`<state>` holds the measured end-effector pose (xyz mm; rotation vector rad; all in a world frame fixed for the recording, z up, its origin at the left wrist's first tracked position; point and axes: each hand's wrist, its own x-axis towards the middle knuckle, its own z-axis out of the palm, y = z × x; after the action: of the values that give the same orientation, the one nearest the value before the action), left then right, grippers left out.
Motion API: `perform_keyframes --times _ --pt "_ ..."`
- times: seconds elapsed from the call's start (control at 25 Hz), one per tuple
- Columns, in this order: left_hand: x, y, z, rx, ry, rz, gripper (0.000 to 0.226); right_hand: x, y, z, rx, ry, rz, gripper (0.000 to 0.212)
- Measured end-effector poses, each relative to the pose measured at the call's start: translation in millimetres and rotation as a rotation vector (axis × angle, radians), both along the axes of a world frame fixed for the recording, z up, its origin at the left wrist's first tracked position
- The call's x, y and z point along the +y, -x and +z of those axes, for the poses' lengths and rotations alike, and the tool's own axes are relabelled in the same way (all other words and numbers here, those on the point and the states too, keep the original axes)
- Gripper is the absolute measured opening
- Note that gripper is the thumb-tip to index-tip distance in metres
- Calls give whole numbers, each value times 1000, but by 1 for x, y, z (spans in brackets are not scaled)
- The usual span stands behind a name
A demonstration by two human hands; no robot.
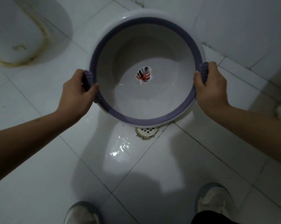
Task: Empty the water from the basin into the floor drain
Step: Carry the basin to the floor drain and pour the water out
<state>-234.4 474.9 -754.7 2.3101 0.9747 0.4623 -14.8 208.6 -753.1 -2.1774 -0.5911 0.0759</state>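
A round white basin with a purple rim (104, 50) is held above the tiled floor, tilted with its near edge lower. Water pools in its near half, and a leaf sticker (143, 74) shows at the bottom. My left hand (76, 92) grips the left purple handle and my right hand (212, 88) grips the right one. The white floor drain (146, 132) lies just under the basin's near edge, half hidden by it. A wet patch (120, 147) glistens on the tiles in front of the drain.
A squat toilet (15, 38) with stained edges is set in the floor at the far left. A tiled wall (249, 29) rises at the far right. My two shoes (81, 214) (215, 201) stand on the tiles near the bottom.
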Motion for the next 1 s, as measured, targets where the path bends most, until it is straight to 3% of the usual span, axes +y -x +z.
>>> perform_keyframes --times 1.0 --pt "-1 20 3 4 -24 -120 33 -16 12 -5 -110 52 2 21"
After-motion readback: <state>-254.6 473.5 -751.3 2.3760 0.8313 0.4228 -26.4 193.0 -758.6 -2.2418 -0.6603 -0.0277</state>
